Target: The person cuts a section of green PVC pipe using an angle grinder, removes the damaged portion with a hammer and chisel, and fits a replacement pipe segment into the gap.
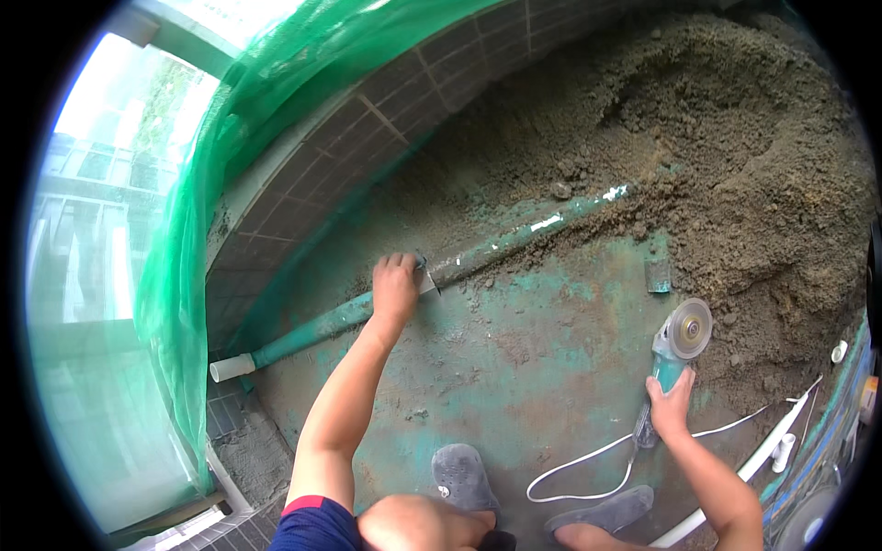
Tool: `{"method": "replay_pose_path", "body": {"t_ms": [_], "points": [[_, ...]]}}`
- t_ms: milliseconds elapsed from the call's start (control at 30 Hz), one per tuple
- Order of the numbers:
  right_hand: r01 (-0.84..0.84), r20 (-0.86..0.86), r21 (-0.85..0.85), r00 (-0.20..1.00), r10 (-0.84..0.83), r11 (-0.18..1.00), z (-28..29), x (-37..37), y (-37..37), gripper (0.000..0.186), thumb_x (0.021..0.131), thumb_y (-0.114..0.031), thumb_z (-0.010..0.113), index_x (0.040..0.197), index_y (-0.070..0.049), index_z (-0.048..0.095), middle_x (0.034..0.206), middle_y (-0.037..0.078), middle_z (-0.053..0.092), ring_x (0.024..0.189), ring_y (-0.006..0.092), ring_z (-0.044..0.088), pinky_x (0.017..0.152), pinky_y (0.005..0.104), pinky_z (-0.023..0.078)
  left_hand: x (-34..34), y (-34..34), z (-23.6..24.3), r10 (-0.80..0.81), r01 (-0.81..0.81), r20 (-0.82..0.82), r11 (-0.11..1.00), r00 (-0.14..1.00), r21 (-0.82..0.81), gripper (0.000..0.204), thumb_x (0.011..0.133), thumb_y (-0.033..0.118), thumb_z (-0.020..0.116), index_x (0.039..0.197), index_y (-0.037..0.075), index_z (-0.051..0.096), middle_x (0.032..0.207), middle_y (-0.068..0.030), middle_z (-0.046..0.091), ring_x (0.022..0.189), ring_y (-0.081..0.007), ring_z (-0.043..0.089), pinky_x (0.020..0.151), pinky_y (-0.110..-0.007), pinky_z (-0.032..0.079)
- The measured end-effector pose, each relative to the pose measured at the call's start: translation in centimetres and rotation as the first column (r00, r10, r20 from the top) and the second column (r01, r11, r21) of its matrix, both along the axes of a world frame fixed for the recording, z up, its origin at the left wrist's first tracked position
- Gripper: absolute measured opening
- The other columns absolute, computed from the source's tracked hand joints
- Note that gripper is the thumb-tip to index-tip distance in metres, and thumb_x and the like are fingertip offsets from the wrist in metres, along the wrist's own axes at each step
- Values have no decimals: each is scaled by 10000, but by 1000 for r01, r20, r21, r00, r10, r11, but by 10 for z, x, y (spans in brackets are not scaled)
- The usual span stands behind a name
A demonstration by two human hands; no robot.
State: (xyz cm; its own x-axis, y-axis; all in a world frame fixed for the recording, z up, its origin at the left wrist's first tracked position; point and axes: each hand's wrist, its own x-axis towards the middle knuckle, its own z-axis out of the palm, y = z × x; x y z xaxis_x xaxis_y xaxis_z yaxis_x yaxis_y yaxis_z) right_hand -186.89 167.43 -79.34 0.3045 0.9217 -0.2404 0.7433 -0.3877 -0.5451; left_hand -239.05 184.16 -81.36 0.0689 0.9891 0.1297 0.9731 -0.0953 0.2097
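Note:
My left hand (396,292) is closed over a small flat tool on the pipe. A thin straight-edged metal blade (428,280), like a scraper's, shows beside my fingers; its handle is mostly hidden. The long pipe (317,328) lies slantwise, green-coated and dirty, with a white open end at the left and bare white patches near its right end, which meets the sand. My right hand (672,397) grips the teal body of an angle grinder (669,372). Its round disc (689,329) points away from me, close to the floor.
A large heap of damp sand (763,174) fills the far right. A white power cord (579,455) loops from the grinder between my grey clogs (464,476). White pipe (744,468) and fittings lie at the lower right. A tiled low wall (358,138) and green netting (175,303) border the left.

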Motion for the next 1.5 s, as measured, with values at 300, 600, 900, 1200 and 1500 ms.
{"method": "replay_pose_path", "body": {"t_ms": [300, 600, 900, 1200, 1500], "points": [[20, -15, -74, 1000, -21, 997, 0, -2, 6, 752, 824, -228, 732, 1355, 145, 353, 1285, 280, 442, 1231, 427, 445, 1073, 449, 344, -13, -30, 37, -105, 98, 24, 976, 994, 194, 101, 770, 61, 651, 807, 60, 557, 822, -139, 568, 832, -345, 552, 731, -461, 420], [-9, 61, 1, 998, 9, 1000, -5, -17, -1, 723, 833, -224, 728, 1328, 159, 367, 1285, 310, 442, 1231, 448, 446, 1083, 469, 340, 97, -226, 58, 55, 418, 703, 770, 709, -482, 164, 822, 153, 686, 929, 28, 673, 904, -177, 665, 871, -384, 646, 761, -462, 519], [-193, 134, -396, 955, 264, 898, 63, 4, 9, 817, 858, -552, 682, 1356, 50, 442, 1309, 294, 479, 1241, 438, 475, 1079, 462, 384, 146, -209, 69, -257, 610, 727, 745, 636, -270, 144, 836, 165, 706, 923, 55, 676, 851, -159, 659, 844, -378, 647, 724, -469, 528], [-296, -139, -661, 952, 274, 690, 284, 78, -1, 561, 913, -436, 695, 1260, -5, 604, 1181, 187, 657, 1086, 289, 643, 955, 393, 500, 122, -142, 95, 94, 255, 599, 844, 795, -471, 183, 854, 152, 698, 772, 18, 604, 722, -178, 624, 680, -350, 639, 638, -425, 505], [-119, -150, -668, 988, 23, 735, 275, 100, -80, 484, 1007, -317, 578, 1363, 9, 545, 1361, 178, 560, 1265, 282, 495, 1072, 394, 383, 81, -148, 62, 127, 85, 593, 945, 795, -317, 280, 850, 20, 577, 1130, 22, 574, 1067, -193, 616, 1049, -397, 587, 924, -458, 491]]}}
